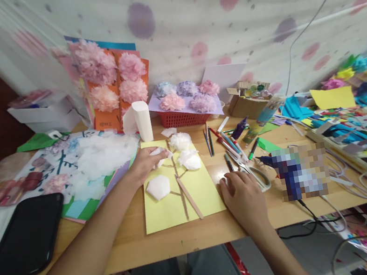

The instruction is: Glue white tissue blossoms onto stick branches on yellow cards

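Pinching white paper (156, 151) in left grip (148, 162) over yellow sheet (158, 215). Can't tell if holding anything with right grip (243, 195), by scissors (265, 176). Could rip paper by tugging

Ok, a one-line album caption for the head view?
Left hand holds white paper over a yellow sheet with white blooms; right hand rests by scissors.

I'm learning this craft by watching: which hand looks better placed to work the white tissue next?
Probably the left hand: it pinches white tissue at the yellow sheet's upper left. The right hand rests beside the sheet, near the scissors.
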Motion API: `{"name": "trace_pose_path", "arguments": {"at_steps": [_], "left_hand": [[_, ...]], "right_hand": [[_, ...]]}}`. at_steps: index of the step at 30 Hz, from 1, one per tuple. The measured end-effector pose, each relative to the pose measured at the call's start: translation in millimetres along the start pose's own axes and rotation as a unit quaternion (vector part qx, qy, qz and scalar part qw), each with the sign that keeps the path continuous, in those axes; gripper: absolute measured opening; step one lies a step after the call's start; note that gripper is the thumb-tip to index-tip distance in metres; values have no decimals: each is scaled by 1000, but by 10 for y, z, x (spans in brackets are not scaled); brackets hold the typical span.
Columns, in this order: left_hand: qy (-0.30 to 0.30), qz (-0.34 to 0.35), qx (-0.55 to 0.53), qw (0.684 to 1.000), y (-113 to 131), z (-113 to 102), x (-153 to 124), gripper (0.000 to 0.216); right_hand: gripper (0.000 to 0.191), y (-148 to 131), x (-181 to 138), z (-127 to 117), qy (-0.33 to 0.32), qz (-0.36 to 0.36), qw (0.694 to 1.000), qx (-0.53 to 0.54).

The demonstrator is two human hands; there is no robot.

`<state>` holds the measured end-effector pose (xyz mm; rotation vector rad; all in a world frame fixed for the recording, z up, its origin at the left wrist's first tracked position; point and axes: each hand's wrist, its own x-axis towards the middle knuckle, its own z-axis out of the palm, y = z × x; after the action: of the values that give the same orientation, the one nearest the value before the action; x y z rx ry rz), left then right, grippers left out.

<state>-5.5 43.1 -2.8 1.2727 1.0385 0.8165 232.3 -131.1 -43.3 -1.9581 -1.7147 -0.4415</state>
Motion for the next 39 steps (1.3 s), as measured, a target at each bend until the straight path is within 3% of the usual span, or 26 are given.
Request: {"name": "trace_pose_path", "arguments": {"at_steps": [5,8,11,20,23,27,32,36,38,39], "left_hand": [[22,-3,31,999,31,-21,-17,44],[-11,-13,89,996,63,-3,-54,43],[-49,-20,82,995,72,25,-79,40],[-44,-23,95,994,69,30,-83,42],[-62,-40,43,996,105,24,-111,40],[-129,-72,-77,986,174,-3,-150,46],[-175,-69,-148,971,214,35,-198,48],[-168,-39,-115,978,185,185,-277,40],[-140,-7,-72,987,176,275,-332,36],[-128,9,-47,991,176,315,-359,35]], "right_hand": [[16,-4,-2,-4,1,0,1000,1],[15,-6,-3,-5,-2,3,1000,-2],[15,-5,-5,-3,-5,3,1000,-1],[17,-22,12,-31,-1,-1,1000,2],[16,-20,7,-28,-3,4,1000,6],[15,-12,0,-14,-5,9,1000,6],[14,0,8,-17,17,-2,1000,16],[12,-143,73,-171,97,-24,992,81],[12,-303,146,-286,90,-13,977,190],[14,-392,192,-335,54,9,963,262]]}}
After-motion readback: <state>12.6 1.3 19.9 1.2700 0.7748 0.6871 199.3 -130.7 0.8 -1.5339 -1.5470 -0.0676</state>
